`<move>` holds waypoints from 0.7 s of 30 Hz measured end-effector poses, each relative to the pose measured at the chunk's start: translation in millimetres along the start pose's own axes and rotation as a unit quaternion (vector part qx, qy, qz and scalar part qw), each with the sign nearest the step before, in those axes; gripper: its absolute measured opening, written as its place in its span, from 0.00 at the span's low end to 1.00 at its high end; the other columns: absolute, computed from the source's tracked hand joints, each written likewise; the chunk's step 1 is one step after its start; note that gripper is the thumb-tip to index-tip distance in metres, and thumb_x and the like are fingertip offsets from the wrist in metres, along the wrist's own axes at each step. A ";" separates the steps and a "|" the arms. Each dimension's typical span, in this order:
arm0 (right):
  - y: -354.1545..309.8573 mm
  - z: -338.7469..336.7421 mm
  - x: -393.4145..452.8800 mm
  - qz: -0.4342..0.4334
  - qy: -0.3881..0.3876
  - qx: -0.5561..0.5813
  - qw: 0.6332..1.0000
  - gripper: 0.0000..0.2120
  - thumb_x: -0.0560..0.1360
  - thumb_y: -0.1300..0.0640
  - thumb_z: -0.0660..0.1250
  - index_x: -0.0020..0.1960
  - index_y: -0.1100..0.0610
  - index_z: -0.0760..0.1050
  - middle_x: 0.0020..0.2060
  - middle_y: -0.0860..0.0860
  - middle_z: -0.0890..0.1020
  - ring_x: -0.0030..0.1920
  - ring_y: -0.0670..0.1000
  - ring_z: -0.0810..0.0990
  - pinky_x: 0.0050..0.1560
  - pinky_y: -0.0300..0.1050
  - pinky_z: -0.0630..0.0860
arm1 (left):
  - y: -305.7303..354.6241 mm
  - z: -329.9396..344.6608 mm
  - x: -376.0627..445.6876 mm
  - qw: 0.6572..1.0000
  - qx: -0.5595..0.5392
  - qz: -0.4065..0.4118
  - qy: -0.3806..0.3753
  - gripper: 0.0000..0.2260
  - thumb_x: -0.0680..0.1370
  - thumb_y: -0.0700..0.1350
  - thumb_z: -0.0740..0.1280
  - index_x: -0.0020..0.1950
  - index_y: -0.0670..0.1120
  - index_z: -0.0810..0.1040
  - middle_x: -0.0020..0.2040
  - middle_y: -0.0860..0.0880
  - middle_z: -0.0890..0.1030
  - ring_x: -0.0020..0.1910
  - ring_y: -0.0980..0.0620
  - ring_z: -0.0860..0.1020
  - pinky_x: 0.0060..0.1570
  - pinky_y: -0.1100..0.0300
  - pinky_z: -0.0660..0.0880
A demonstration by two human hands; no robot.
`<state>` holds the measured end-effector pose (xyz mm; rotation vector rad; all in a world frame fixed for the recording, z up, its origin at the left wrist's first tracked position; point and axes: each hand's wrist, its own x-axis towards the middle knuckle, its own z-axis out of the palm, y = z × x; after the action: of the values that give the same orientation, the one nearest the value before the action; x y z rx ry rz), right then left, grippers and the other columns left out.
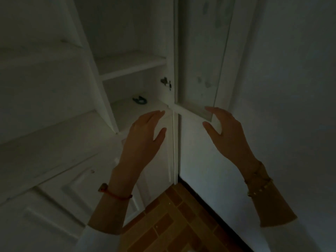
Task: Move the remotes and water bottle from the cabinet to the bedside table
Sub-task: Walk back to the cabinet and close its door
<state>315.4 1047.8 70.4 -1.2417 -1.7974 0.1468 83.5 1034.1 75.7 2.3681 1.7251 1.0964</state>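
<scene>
A white cabinet (134,64) with open shelves stands in front of me in dim light. My left hand (143,135) is raised before the lower shelf with its fingers straight, holding nothing. My right hand (225,131) hovers at the bottom edge of the open glass cabinet door (201,57), fingers relaxed and empty. A small dark teal object (139,100) lies on the lower shelf, above my left hand. No remote or water bottle shows in this view.
The closed lower cabinet doors (76,188) are at lower left. A white wall (291,88) fills the right side. Brown brick-pattern floor (174,224) shows below between my arms. A metal hinge (165,82) sits on the cabinet frame.
</scene>
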 end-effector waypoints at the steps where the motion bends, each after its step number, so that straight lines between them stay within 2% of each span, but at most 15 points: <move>1: 7.5 -4.6 17.6 -0.013 0.011 -0.004 1.000 0.19 0.77 0.58 0.65 0.67 0.60 0.71 0.62 0.54 0.77 0.62 0.45 0.70 0.64 0.28 0.62 | 3.8 5.0 18.5 1.000 -0.001 0.008 0.006 0.20 0.79 0.46 0.64 0.72 0.47 0.69 0.68 0.47 0.73 0.67 0.50 0.70 0.67 0.62 0.61; 3: 22.2 -15.5 52.0 -0.034 0.032 -0.007 0.999 0.19 0.78 0.58 0.65 0.67 0.60 0.71 0.62 0.54 0.77 0.62 0.47 0.72 0.65 0.27 0.62 | 13.6 13.9 55.2 1.000 0.003 0.022 0.022 0.20 0.79 0.45 0.64 0.71 0.47 0.69 0.68 0.47 0.74 0.67 0.50 0.71 0.65 0.66 0.59; 10: 51.5 -65.8 154.0 -0.097 0.140 -0.014 0.985 0.19 0.79 0.57 0.63 0.69 0.59 0.69 0.67 0.55 0.72 0.69 0.51 0.70 0.71 0.43 0.65 | 56.3 35.2 172.1 0.994 -0.013 0.070 0.083 0.21 0.79 0.46 0.64 0.73 0.47 0.68 0.69 0.47 0.73 0.67 0.52 0.69 0.64 0.70 0.57; 14: 58.8 -90.4 195.1 -0.118 0.199 -0.016 0.973 0.22 0.80 0.58 0.60 0.72 0.60 0.64 0.71 0.56 0.68 0.72 0.50 0.65 0.73 0.40 0.60 | 79.8 44.2 222.3 0.986 -0.030 0.113 0.117 0.22 0.79 0.46 0.64 0.73 0.46 0.68 0.68 0.46 0.73 0.66 0.50 0.71 0.64 0.68 0.61; 17: 66.2 -101.4 219.9 -0.121 0.219 -0.007 0.968 0.24 0.81 0.58 0.58 0.75 0.61 0.58 0.72 0.56 0.64 0.73 0.50 0.63 0.75 0.44 0.59 | 96.0 51.3 251.9 0.981 -0.047 0.135 0.134 0.22 0.79 0.46 0.65 0.73 0.45 0.67 0.69 0.46 0.73 0.66 0.51 0.71 0.64 0.70 0.60; 19: 71.5 -105.3 235.9 -0.120 0.227 0.000 0.966 0.25 0.81 0.59 0.57 0.75 0.62 0.56 0.73 0.56 0.63 0.74 0.51 0.62 0.74 0.48 0.60 | 105.6 56.5 268.4 0.976 -0.054 0.153 0.144 0.23 0.79 0.46 0.65 0.73 0.44 0.66 0.69 0.46 0.73 0.68 0.50 0.70 0.67 0.68 0.60; 21: 75.6 -105.6 250.2 -0.113 0.231 0.009 0.966 0.25 0.81 0.59 0.56 0.75 0.63 0.55 0.73 0.57 0.64 0.73 0.53 0.63 0.74 0.50 0.60 | 113.4 62.6 280.8 0.974 -0.065 0.162 0.142 0.25 0.79 0.47 0.64 0.74 0.43 0.65 0.71 0.45 0.71 0.69 0.49 0.69 0.70 0.60 0.64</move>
<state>425.9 1242.5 241.7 -0.9508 -1.5063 -0.2386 252.3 1249.0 220.4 2.5726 1.3008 1.6091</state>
